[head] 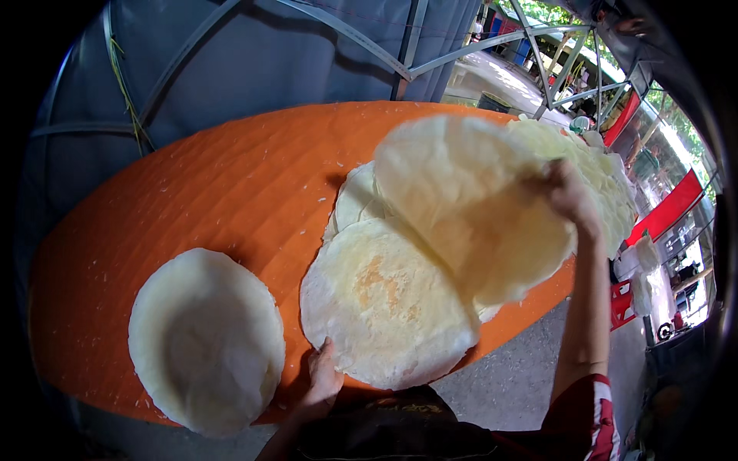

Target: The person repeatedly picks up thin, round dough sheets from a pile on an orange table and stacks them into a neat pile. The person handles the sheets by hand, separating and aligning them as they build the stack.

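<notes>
A large thin round flatbread sheet (461,207), translucent and blurred by motion, is raised at its right side. My right hand (562,193) grips it near its far right edge. Below it lies another round sheet (386,305), pale with tan patches in the middle. At this sheet's near left edge is my left hand (324,371), thumb on top and fingers hidden beneath. More pale sheets (357,193) show partly from under these two. A separate round sheet or pile of sheets (204,340) rests to the left, overhanging the table's near edge.
An orange-covered table (230,184), strewn with small pale flakes, carries everything. A large heap of pale sheets (599,184) stands at its right end. Behind rise a grey tarpaulin wall (346,63) and metal frame bars (409,74). A red plastic stool (621,305) stands at right.
</notes>
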The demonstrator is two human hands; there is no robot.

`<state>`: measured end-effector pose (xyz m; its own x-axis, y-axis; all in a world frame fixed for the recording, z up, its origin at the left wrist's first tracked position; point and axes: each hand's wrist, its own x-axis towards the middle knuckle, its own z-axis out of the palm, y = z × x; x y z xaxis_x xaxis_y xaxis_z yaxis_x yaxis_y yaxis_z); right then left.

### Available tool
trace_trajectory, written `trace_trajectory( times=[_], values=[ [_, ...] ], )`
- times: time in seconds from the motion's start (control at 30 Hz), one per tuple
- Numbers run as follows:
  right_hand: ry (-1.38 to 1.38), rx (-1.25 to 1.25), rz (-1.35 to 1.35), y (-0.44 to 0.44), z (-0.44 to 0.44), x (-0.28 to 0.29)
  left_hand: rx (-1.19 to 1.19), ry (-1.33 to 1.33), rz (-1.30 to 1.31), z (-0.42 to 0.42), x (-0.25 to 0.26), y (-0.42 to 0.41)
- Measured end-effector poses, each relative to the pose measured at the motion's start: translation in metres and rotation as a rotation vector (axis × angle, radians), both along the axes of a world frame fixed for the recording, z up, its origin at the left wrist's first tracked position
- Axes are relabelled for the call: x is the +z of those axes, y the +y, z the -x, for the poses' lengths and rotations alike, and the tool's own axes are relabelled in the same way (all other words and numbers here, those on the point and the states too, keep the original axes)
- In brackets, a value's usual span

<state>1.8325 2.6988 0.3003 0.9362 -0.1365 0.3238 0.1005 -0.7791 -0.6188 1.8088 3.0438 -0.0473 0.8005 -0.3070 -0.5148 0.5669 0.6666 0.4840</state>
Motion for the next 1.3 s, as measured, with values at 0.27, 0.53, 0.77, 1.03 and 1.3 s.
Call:
trace_trajectory(
  times=[0.27, 0.53, 0.77, 1.03, 1.3],
  values=[
    [-0.023, 0.301, 0.798, 0.112, 0.013, -0.091, -0.239, -0.121, 0.215, 0.021, 0.076, -0.012],
    [0.209, 0.460, 0.390, 0.179, 0.092, -0.225, -0.220, -0.188, 0.308, 0.017, 0.059, 0.001],
    [0.173, 0.291, 0.394, 0.186, 0.090, -0.197, -0.291, -0.367, 0.143, 0.015, 0.093, -0.021],
    [0.561, -0.253, -0.061, 0.006, -0.003, -0.044, -0.322, -0.512, -0.040, -0.036, 0.099, -0.061],
    [-0.102, -0.175, 0.530, -0.062, -0.053, 0.046, -0.178, -0.443, -0.027, -0.133, 0.080, -0.157]
  ],
)
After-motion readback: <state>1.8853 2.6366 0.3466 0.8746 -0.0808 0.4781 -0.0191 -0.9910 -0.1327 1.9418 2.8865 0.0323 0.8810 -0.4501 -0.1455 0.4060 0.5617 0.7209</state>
